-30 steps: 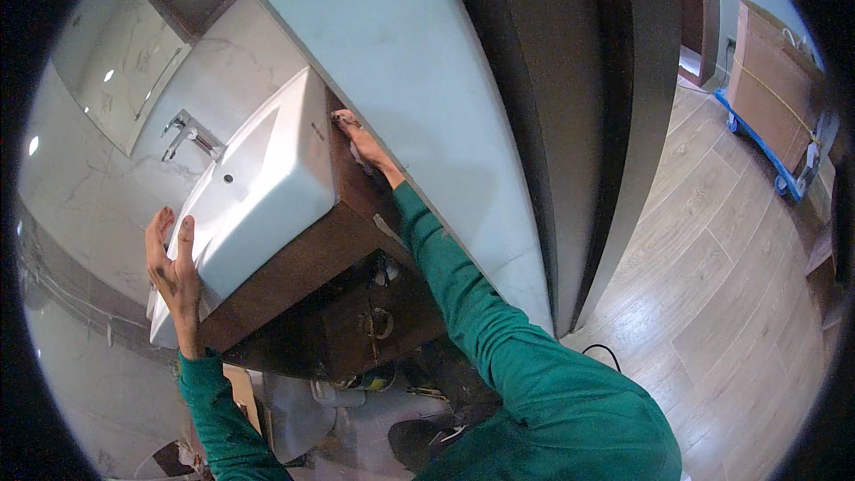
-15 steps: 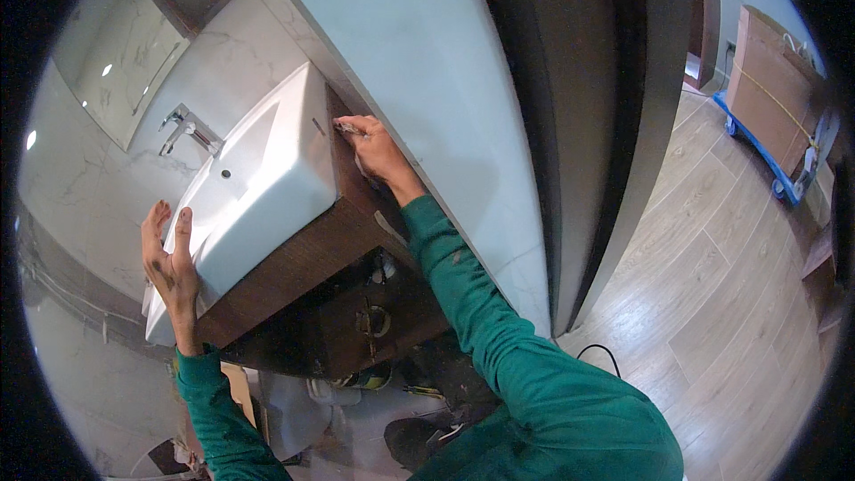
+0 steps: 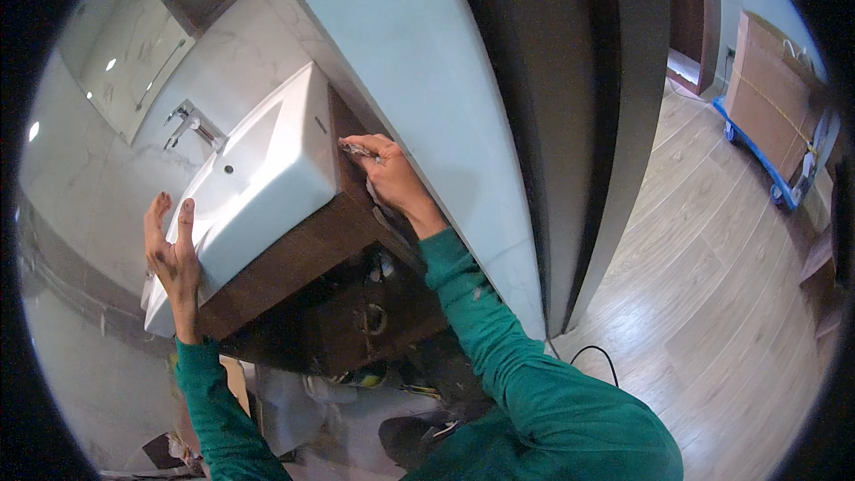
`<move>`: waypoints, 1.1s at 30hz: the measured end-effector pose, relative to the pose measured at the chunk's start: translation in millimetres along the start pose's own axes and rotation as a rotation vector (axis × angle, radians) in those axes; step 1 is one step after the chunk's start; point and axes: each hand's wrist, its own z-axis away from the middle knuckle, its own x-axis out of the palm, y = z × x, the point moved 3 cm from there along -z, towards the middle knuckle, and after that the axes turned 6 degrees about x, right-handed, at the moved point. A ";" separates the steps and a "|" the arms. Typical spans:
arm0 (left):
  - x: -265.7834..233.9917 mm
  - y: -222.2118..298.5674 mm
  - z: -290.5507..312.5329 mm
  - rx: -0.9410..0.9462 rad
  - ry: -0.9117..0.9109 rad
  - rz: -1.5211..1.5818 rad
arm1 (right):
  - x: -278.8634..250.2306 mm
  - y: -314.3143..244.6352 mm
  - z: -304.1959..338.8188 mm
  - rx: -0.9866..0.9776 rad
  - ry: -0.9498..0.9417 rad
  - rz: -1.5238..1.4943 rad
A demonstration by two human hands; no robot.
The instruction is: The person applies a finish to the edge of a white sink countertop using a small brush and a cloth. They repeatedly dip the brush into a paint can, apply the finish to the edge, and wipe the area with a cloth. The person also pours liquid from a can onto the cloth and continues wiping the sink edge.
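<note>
A white washbasin [image 3: 285,183] sits on a dark brown wooden vanity cabinet [image 3: 285,263]. My left hand [image 3: 175,254] is raised at the basin's front left corner, fingers apart and stained dark, with nothing in it. Whether it touches the rim I cannot tell. My right hand [image 3: 396,180] reaches into the narrow gap between the basin's right side and the pale wall panel [image 3: 419,80]. Its fingers are closed, and a small whitish, crumpled-looking bit shows at the fingertips, too small to name. A chrome faucet [image 3: 198,127] stands at the basin's back.
The cabinet's front is open, with pipe fittings [image 3: 376,319] inside. Tools and a shoe lie on the floor below. A mirror [image 3: 134,62] hangs on the marbled wall. On the right, a brown cardboard box [image 3: 770,98] stands on a blue dolly [image 3: 757,160] over wood-look flooring.
My right hand has slid slightly back toward me along the basin's side. My left hand stays open at nearly the same place. The view has shifted a little.
</note>
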 end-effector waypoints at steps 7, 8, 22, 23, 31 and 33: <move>-6.8 6.8 6.5 0.325 0.269 -0.190 | -5.6 -59.6 77.0 -0.200 0.380 0.347; -11.2 8.7 7.2 0.344 0.309 -0.247 | -5.6 -69.8 92.6 -0.213 0.392 0.334; -16.8 114.2 251.7 -0.630 -0.150 1.301 | 65.0 -95.5 208.6 0.730 -0.240 -0.938; -24.6 114.2 266.9 -0.661 -0.077 1.249 | 78.0 -86.6 215.9 0.774 -0.273 -0.925; -60.7 121.4 313.6 -0.471 0.018 0.327 | 131.1 -41.9 251.1 1.047 -0.569 -0.877; -58.7 128.9 317.8 -0.694 0.104 0.372 | 117.8 -34.5 244.0 1.103 -0.689 -0.855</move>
